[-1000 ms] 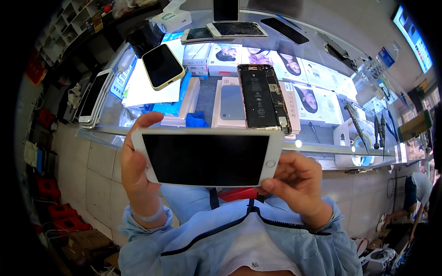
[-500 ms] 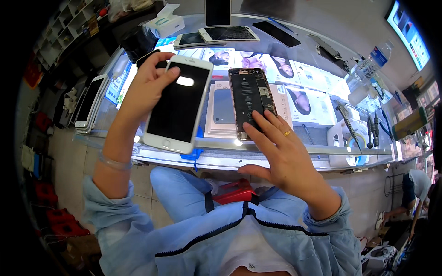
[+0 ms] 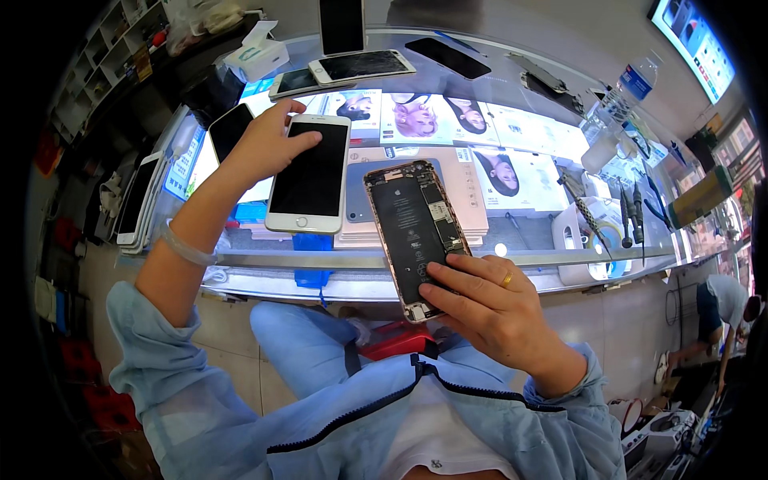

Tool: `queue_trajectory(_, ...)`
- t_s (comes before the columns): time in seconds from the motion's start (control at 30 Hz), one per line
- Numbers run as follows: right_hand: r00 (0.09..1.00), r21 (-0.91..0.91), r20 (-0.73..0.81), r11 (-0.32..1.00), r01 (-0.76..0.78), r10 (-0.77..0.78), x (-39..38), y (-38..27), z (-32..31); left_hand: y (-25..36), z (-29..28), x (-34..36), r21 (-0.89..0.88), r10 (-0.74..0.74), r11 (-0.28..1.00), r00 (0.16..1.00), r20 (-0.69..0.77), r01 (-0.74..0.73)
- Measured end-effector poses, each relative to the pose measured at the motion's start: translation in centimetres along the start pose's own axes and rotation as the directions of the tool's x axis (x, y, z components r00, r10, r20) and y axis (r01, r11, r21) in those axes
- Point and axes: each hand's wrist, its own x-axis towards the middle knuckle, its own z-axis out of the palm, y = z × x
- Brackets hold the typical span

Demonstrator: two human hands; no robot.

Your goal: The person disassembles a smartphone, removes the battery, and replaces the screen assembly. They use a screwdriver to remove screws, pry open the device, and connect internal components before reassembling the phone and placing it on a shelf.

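Apparently, opened phone in right hand.

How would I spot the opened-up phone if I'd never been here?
Find the glass counter. Over its near edge, the right hand holds the opened phone. Unlike the white phone in the left hand, its black battery and insides show.

Phone shop: glass counter, coverless phone
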Motion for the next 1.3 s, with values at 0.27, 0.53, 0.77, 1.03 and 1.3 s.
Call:
queue_trajectory(0.27, 0.999, 0.047, -0.031, 0.998, 0.045, -0.044, 0.2, 1.0, 0.1, 4.1, -0.7, -4.1, 0.237, 0.285, 0.912, 0.933, 0.218, -0.334)
queue_trajectory(0.53, 0.996, 0.035, 0.013, 0.996, -0.085, 0.085, 1.4, 0.4, 0.1, 3.1, 0.3, -5.3, 0.493, 0.379, 0.668, 0.824, 0.421, -0.558)
queue_trajectory(0.77, 0.995, -0.001, 0.102, 1.0, -0.007, 0.007, 2.0, 1.0, 0.1, 3.9, -0.1, -3.7, 0.616, 0.23, 0.65, 0.888, 0.398, -0.444)
queue_trajectory(1.03, 0.991, 0.055, 0.12, 0.997, -0.061, 0.054, 2.2, 1.1, -0.2, 0.9, -3.4, 0.3, 0.296, 0.283, 0.83, 0.815, 0.507, -0.472)
queue_trajectory(1.3, 0.985, 0.012, 0.137, 0.994, -0.107, 0.104, 2.8, 1.3, -0.4, 0.1, -2.5, -0.2, 0.333, 0.286, 0.81, 0.82, 0.495, -0.484)
